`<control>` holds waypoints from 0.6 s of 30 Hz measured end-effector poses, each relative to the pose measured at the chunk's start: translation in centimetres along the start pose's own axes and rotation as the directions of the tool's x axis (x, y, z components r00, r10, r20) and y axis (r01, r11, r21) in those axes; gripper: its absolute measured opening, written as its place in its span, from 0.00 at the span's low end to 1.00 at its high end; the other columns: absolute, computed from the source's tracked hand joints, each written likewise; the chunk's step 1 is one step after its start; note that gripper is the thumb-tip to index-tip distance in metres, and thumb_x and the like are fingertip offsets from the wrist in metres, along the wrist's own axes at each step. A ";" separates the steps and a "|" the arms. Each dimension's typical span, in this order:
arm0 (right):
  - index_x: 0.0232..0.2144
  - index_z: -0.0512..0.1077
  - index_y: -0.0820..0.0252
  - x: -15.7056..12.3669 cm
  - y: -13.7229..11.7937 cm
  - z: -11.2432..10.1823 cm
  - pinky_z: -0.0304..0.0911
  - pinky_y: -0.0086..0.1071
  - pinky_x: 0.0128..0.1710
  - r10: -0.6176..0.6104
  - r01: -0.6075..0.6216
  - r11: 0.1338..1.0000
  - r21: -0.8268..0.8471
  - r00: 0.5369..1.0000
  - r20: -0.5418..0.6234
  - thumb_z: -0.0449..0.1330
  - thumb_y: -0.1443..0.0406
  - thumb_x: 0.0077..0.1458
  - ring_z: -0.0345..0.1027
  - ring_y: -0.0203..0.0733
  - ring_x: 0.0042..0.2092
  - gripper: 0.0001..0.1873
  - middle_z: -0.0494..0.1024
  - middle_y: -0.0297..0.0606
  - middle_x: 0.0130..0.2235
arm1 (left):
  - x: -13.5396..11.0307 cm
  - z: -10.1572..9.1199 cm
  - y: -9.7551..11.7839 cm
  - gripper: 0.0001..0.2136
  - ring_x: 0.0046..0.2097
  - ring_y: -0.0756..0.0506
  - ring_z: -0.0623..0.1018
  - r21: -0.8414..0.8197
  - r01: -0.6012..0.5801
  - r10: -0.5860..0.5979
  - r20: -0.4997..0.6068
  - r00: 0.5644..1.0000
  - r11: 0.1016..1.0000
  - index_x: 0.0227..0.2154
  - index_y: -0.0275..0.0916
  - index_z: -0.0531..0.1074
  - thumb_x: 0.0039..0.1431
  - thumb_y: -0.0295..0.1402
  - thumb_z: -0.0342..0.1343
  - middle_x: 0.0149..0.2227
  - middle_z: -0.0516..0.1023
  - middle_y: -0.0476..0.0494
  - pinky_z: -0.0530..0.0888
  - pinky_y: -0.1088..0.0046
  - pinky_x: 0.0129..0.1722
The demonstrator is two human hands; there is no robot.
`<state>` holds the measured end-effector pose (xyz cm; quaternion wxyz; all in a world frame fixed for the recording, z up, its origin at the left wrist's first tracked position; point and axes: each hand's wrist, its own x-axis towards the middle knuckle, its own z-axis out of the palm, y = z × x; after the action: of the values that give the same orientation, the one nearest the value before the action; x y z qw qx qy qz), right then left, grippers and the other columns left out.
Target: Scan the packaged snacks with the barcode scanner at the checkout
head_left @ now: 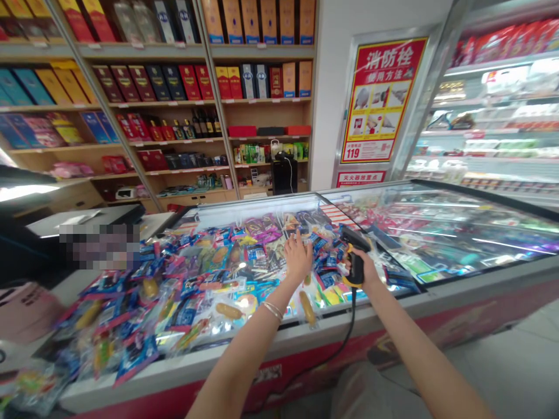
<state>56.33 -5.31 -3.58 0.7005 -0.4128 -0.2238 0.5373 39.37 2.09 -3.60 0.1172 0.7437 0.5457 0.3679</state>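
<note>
My right hand [363, 266] is wrapped round the grip of a black and yellow barcode scanner [357, 265], and its cord [350, 326] trails down over the freezer's front edge. With fingers spread, my left hand [298, 257] is over the packets on the freezer top; whether it touches them I cannot tell. Close by the hands lie blue snack packets [331, 254] and a purple packet [264, 228]. Clear packs with brownish, sausage-like contents lie near the front edge, one pack [308, 308] below my left hand and another pack [229, 310] farther left.
A chest freezer [441, 297] with a sliding glass lid [454, 227] spans the front. Many packets [131, 343] heap up on its left end beside a pink container [28, 311]. Shelves of boxed bottles [166, 81] stand behind, and a lit display fridge [502, 116] is at right.
</note>
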 end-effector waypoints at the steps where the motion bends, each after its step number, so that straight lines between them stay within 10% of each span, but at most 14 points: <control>1: 0.25 0.68 0.60 0.2 0.0 0.0 0.54 0.25 0.15 0.010 -0.010 1.000 -0.009 1.000 -0.007 0.65 0.60 0.37 0.57 0.30 0.18 0.13 0.68 0.30 0.20 | 0.1 0.4 0.0 0.25 0.65 0.36 0.58 -0.016 -0.037 0.038 0.016 0.999 0.999 0.64 0.40 0.53 0.65 0.42 0.40 0.65 0.57 0.30 0.58 0.51 0.61; 18: 0.24 0.69 0.59 0.6 0.0 0.0 0.53 0.24 0.14 0.004 -0.003 1.000 0.019 0.999 -0.033 0.66 0.61 0.37 0.58 0.30 0.18 0.12 0.69 0.30 0.20 | 0.9 1.3 0.6 0.25 0.67 0.40 0.56 -0.022 -0.077 0.079 0.129 0.988 0.997 0.62 0.38 0.59 0.67 0.41 0.37 0.63 0.63 0.40 0.59 0.57 0.63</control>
<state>56.49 -4.77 -3.63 0.7071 -0.4155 -0.2063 0.5337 40.85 2.99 -3.77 0.1444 0.7859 0.5042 0.3276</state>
